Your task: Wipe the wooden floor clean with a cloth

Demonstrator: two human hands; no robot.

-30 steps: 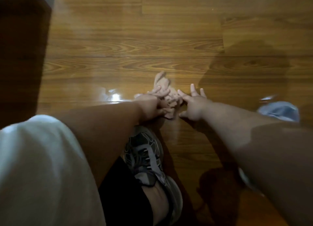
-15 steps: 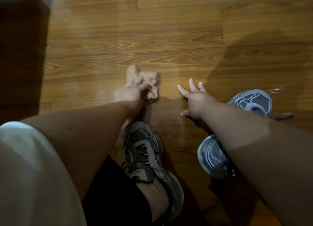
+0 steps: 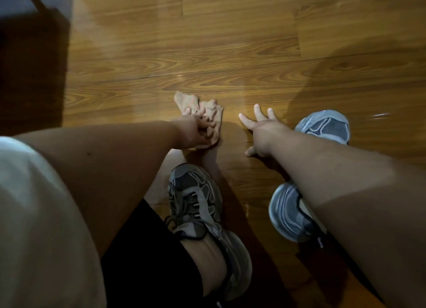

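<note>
The left hand (image 3: 194, 132) still clutches the crumpled beige cloth (image 3: 196, 103) on the glossy wooden plank floor (image 3: 230, 42), barely shifted. The right hand (image 3: 262, 132), off the cloth since a second ago, lies splayed flat beside it. Markings on the grey laced sneaker (image 3: 196, 197) are too blurred to read.

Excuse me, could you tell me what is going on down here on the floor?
A person is crouched low over the wooden floor, wiping it. The left hand grips a crumpled cloth and holds it down on the boards. The right hand is spread flat on the floor beside it, apart from the cloth, apparently for support. The left shoe sits just behind the cloth, and the right shoe lies partly under the right arm.
</note>
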